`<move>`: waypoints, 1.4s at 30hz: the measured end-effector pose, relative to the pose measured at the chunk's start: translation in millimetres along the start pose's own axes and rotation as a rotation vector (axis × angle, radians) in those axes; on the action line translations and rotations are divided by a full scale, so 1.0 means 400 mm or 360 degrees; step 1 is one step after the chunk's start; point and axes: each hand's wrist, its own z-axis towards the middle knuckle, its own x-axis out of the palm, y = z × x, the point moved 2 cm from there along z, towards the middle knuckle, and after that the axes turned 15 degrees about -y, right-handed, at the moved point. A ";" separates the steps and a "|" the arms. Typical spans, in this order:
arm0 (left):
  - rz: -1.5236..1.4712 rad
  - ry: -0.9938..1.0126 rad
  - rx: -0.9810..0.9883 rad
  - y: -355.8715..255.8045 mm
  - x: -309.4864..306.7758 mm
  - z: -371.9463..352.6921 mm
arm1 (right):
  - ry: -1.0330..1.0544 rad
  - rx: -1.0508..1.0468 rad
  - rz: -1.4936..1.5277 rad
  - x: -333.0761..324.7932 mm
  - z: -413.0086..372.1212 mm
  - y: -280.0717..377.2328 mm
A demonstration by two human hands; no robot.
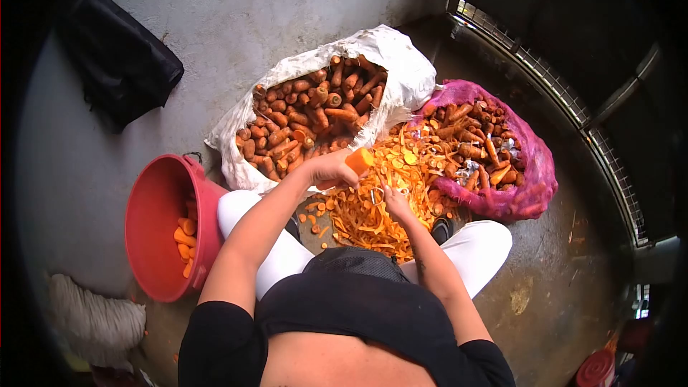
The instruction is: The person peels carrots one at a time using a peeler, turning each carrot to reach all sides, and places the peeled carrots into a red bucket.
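My left hand (335,170) is closed around a peeled orange carrot (360,160), whose blunt end points up and to the right. Close by on the right, my right hand (395,201) grips a small peeler (377,196) with a metal loop, held a little below the carrot and apart from it. Under both hands lies a heap of orange peels and cut carrot ends (373,226), between my legs. Unpeeled carrots (337,97) fill a white sack just beyond my left hand.
A red bucket (143,233) with peeled carrots inside stands at the left. Carrots and scraps fill a pink mesh sack (537,165) at the right. A black cloth (115,50) hangs on the wall; a grey sack (97,315) lies at lower left.
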 end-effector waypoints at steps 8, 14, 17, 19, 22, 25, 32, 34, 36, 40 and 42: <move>0.0781 -0.0842 0.0846 0.026 0.019 -0.021 | -0.0473 -0.0482 0.0533 -0.105 -0.069 0.175; 0.1712 -0.1460 0.1078 0.063 0.001 -0.011 | -0.0442 -0.0765 0.0667 -0.150 -0.148 0.271; 0.1834 -0.1597 0.1150 0.062 0.009 -0.016 | -0.0269 -0.0647 0.0744 -0.130 -0.161 0.276; 0.1907 -0.1628 0.1231 0.060 0.014 -0.017 | -0.0234 -0.0613 0.0680 -0.122 -0.169 0.279; 0.2028 -0.1623 0.1240 0.056 0.023 -0.020 | -0.0265 -0.0627 0.0646 -0.114 -0.173 0.279; 0.2059 -0.1658 0.1237 0.054 0.027 -0.016 | -0.0311 -0.0636 0.0645 -0.110 -0.169 0.275; 0.2092 -0.1681 0.1256 0.054 0.031 -0.012 | -0.0274 -0.0575 0.0606 -0.114 -0.168 0.278; 0.2094 -0.1679 0.1278 0.052 0.032 -0.014 | -0.0266 -0.0543 0.0594 -0.110 -0.163 0.276; 0.1987 -0.1667 0.1344 0.041 0.052 -0.022 | -0.0270 -0.0493 0.0598 -0.098 -0.148 0.265; 0.1728 -0.1667 0.1529 -0.022 0.106 -0.025 | -0.0255 -0.0393 0.0294 -0.018 -0.103 0.171; 0.1457 -0.1666 0.1441 -0.051 0.103 -0.037 | -0.0387 -0.0294 0.0454 0.002 -0.077 0.133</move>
